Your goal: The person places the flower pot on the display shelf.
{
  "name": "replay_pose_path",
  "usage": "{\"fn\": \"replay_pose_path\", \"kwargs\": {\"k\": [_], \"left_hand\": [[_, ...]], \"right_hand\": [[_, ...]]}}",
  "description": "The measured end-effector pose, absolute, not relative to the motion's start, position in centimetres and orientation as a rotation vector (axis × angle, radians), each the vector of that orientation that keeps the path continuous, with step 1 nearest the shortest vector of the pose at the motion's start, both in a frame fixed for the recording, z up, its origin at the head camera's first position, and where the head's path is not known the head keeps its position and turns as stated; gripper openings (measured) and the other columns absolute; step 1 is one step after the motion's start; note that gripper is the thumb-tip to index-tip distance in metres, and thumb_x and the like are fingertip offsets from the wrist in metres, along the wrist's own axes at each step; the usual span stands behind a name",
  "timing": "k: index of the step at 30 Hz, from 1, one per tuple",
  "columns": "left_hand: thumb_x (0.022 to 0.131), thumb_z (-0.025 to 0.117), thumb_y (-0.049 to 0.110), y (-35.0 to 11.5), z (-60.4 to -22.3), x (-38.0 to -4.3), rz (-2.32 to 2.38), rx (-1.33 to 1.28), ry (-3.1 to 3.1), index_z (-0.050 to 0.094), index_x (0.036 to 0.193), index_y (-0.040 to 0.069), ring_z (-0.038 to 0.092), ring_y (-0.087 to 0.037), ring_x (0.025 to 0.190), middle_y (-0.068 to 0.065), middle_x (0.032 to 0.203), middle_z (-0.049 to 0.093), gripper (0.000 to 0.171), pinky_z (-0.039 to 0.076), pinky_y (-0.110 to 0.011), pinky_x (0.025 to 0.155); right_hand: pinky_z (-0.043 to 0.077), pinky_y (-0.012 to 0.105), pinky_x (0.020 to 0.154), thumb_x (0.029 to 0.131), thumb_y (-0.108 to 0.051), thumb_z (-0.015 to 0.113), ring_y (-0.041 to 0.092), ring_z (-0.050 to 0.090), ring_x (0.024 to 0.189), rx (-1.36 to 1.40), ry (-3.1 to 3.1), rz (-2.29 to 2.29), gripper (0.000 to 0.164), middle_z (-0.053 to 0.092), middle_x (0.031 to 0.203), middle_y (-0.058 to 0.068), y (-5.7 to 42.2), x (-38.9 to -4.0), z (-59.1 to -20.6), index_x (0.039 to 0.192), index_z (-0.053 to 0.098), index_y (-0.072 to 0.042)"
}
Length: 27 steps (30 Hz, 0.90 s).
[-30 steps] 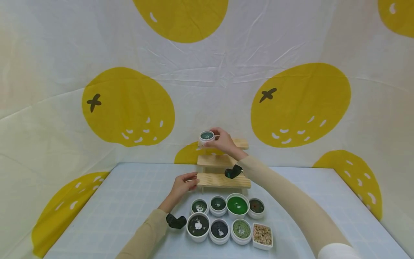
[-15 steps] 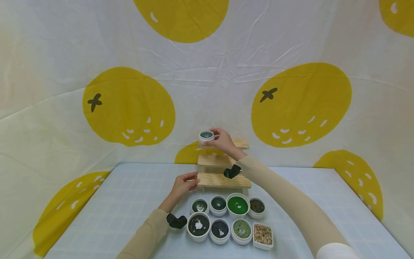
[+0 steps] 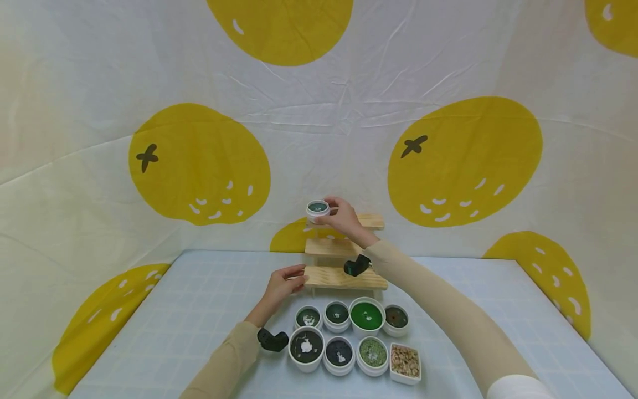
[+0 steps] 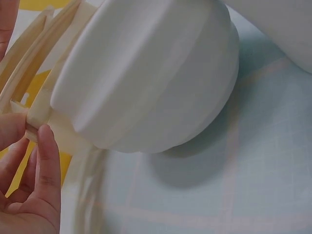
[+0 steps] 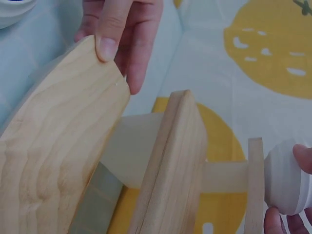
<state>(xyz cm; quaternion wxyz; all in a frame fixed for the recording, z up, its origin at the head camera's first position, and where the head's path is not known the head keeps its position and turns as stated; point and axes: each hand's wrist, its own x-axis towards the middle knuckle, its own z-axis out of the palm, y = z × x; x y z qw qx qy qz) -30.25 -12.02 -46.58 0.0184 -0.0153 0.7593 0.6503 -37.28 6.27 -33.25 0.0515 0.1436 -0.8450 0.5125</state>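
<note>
At the left end of the top shelf, my right hand (image 3: 344, 216) grips a small round white pot (image 3: 318, 209) with a dark teal filling. The right wrist view shows this pot's base (image 5: 282, 180) right against the top board. My left hand (image 3: 282, 285) pinches the left end of the lowest board of a three-tier wooden stand (image 3: 344, 278). In the left wrist view its thumb and finger (image 4: 48, 156) press on either side of the board's end. The middle board (image 3: 326, 247) carries nothing in its visible part.
In front of the stand, several round white pots with green or dark fillings stand in two rows, among them a bright green one (image 3: 366, 316). A square white dish (image 3: 405, 363) of tan bits ends the front row. Behind hangs a fruit-print cloth (image 3: 329, 155).
The white pot in my right hand has shifted very slightly left and sits a little more level. My left hand keeps its hold on the lowest board.
</note>
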Motion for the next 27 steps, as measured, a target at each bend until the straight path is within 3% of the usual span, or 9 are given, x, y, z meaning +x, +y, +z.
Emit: {"fn": "replay_pose_path", "kwargs": {"k": [16,27], "left_hand": [[0.088,0.068,0.009,-12.1,-46.7,-30.2,2.026,-0.051,2.351,0.063,0.124,0.002,0.064,-0.007,0.076,-0.019,0.115,0.066,0.038,0.060,-0.027,0.073],[0.088,0.068,0.009,-12.0,-46.4,-30.0,2.028,-0.058,2.341,0.063,0.125,0.002,0.064,-0.007,0.076,-0.019,0.115,0.065,0.038,0.060,-0.026,0.072]], "right_hand": [[0.047,0.043,0.104,0.083,-0.017,0.075,0.031,0.048,0.127,0.392,-2.424,1.666,0.066,0.045,0.143,0.014,7.0,-37.1,-33.6,0.141,0.044,-0.009],[0.047,0.045,0.103,0.081,-0.009,0.075,0.032,0.051,0.120,0.434,-2.239,1.678,0.061,0.050,0.137,0.014,7.9,-36.4,-33.6,0.135,0.049,-0.004]]}}
